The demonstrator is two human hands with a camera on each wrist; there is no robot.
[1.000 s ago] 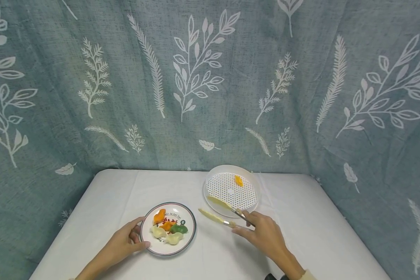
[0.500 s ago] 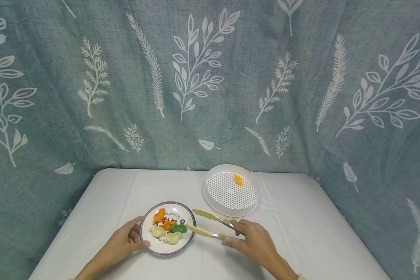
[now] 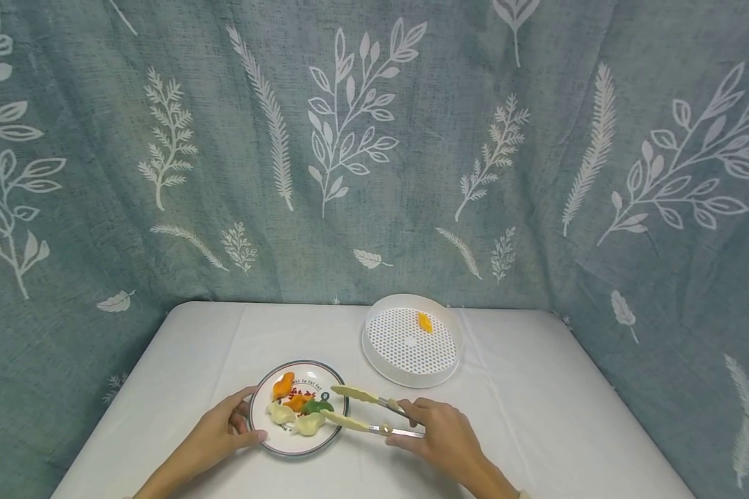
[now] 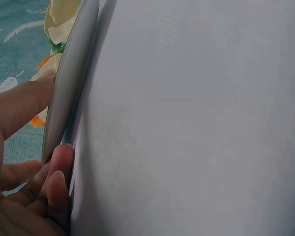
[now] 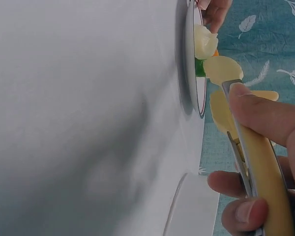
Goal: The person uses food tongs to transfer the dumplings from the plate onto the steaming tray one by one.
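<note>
On the near part of the white table (image 3: 512, 388), the left hand (image 3: 215, 436) grips the left rim of the round plate (image 3: 273, 442), thumb on its upper edge and fingers curled under it, as the left wrist view shows up close. The plate holds several dumplings: an orange one (image 3: 283, 384) at the far side, a green one (image 3: 315, 406) in the middle, and pale ones (image 3: 281, 414) nearer. The right hand (image 3: 440, 436) is closed around the handle of the yellow-tipped tongs (image 3: 356, 409), whose two arms stand apart. Their tips reach over the plate's right side, on either side of the green dumpling; whether they touch it is hard to tell. Farther back and to the right sits a white perforated steamer tray (image 3: 412, 346) with one orange dumpling (image 3: 424, 321) in it.
</note>
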